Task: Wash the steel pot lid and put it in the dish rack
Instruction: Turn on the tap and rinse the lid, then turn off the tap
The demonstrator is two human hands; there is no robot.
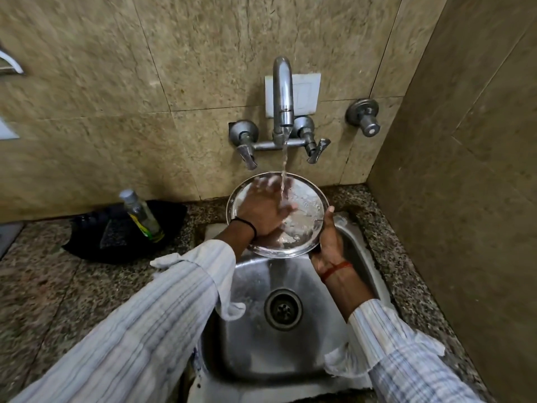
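- Step in hand, as judged: rinsing. The steel pot lid (302, 205) is held tilted over the sink (290, 359), directly under the water stream (284, 164) falling from the tap (282, 91).
- Right hand (329, 242) — grip pinching the lid's near-right rim, thumb on the upper face, fingers hidden beneath. Keep this pinch firm; a wet steel rim is likely to slip.
- Left hand (263, 210) — grip spread flat, palm and fingers pressed on the lid's face just left of where the stream lands. Sweep outward from the stream toward the rim so that residue runs off the low edge nearest the right grip.
- Rotate the lid under the stream to bring the far rim, beyond the left grip, into the flow; then turn it over for the underside.
- Sink: wet basin, bare drain (283, 309) below both grips, no other dishes in view.
- Black tray (171, 225) on the bench, well left of the left grip — holds a leaning bottle (142, 215) with clear liquid and a dark pad, indistinct.
- Dish rack: not in view.
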